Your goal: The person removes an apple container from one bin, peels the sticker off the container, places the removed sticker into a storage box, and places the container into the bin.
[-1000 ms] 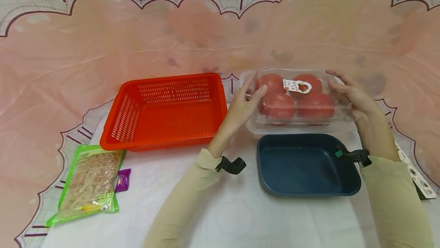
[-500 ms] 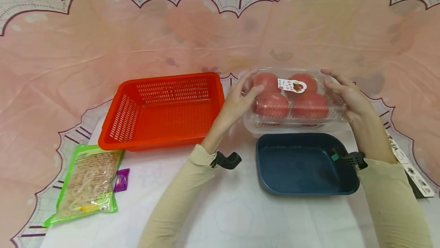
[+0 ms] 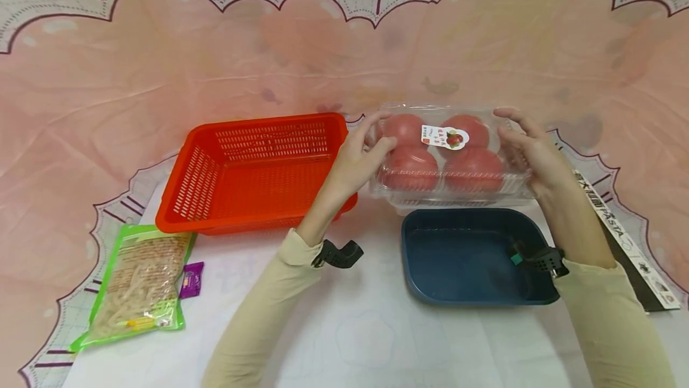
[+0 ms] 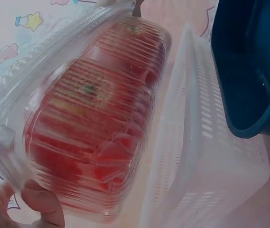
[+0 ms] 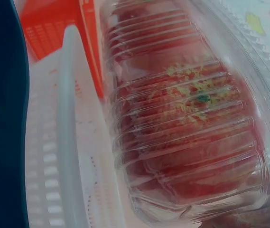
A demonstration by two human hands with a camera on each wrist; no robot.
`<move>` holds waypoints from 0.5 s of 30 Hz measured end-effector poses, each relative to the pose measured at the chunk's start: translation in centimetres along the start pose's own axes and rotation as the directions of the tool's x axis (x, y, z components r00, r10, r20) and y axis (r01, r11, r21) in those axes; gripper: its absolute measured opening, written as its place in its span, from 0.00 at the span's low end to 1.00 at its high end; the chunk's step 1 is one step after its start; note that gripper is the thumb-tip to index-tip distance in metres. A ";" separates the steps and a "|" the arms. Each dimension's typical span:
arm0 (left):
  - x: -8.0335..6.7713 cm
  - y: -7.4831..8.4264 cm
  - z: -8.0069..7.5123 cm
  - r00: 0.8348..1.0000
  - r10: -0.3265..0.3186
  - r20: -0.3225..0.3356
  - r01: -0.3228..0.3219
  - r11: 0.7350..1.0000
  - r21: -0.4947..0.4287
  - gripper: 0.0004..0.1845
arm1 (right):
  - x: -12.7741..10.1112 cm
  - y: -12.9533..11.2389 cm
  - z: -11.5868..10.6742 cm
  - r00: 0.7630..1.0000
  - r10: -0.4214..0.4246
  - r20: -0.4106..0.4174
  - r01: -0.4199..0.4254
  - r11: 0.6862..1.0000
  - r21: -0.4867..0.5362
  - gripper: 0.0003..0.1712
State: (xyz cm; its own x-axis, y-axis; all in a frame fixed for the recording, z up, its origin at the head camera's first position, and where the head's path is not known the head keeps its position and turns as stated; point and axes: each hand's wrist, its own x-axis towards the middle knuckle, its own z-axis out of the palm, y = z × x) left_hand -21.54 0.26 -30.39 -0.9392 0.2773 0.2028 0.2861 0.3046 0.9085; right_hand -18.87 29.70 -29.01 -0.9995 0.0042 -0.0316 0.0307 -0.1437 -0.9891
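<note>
A clear plastic clamshell box (image 3: pixel 447 164) holds several red tomatoes and carries a small sticker on its lid. Both hands grip it by its ends, off the table. My left hand (image 3: pixel 372 141) holds the left end, fingers over the lid and thumb on the side. My right hand (image 3: pixel 515 137) holds the right end the same way. The left wrist view shows the ribbed box (image 4: pixel 92 118) from below, with a fingertip (image 4: pixel 42 204) under it. The right wrist view also shows the box (image 5: pixel 187 123) close up.
An orange slotted basket (image 3: pixel 199 179) stands left of the box. A dark blue tray (image 3: pixel 473 256) lies in front of it. A white slotted basket (image 4: pixel 196 156) sits beneath the box. A green noodle pack (image 3: pixel 137 283), a purple packet (image 3: pixel 191 280) and a pasta box (image 3: pixel 624 238) lie at the sides.
Both hands have carried the tomato box to the left, nearer the orange basket. The pasta box at the right has come more into view.
</note>
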 end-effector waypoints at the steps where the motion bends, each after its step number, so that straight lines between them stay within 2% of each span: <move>1: -0.1 0.0 -0.1 1.000 0.002 -0.005 -0.002 1.000 0.001 0.25 | 0.0 0.1 0.2 1.000 -0.011 0.014 0.011 1.000 0.008 0.13; 3: -0.5 0.0 -0.5 1.000 0.003 -0.011 -0.003 1.000 0.006 0.25 | -0.1 0.2 0.6 0.999 -0.038 0.037 0.038 0.999 0.017 0.13; 7: -1.4 -0.1 -1.3 1.000 -0.002 -0.025 0.003 0.999 0.034 0.25 | -0.5 0.3 1.8 0.997 -0.064 0.041 0.066 0.997 -0.035 0.12; 15: -4.6 0.1 -4.0 1.000 0.001 -0.017 0.001 0.994 0.109 0.26 | -3.0 0.9 4.4 0.993 -0.091 0.077 0.105 0.973 -0.207 0.14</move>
State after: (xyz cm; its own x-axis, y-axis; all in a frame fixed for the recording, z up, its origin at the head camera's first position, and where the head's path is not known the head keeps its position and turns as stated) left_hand -17.93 -4.69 -29.80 -0.9420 0.2623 0.2094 0.3039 0.4021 0.8637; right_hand -15.90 25.22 -29.14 -0.9958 -0.0591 0.0693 -0.0732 0.0660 -0.9951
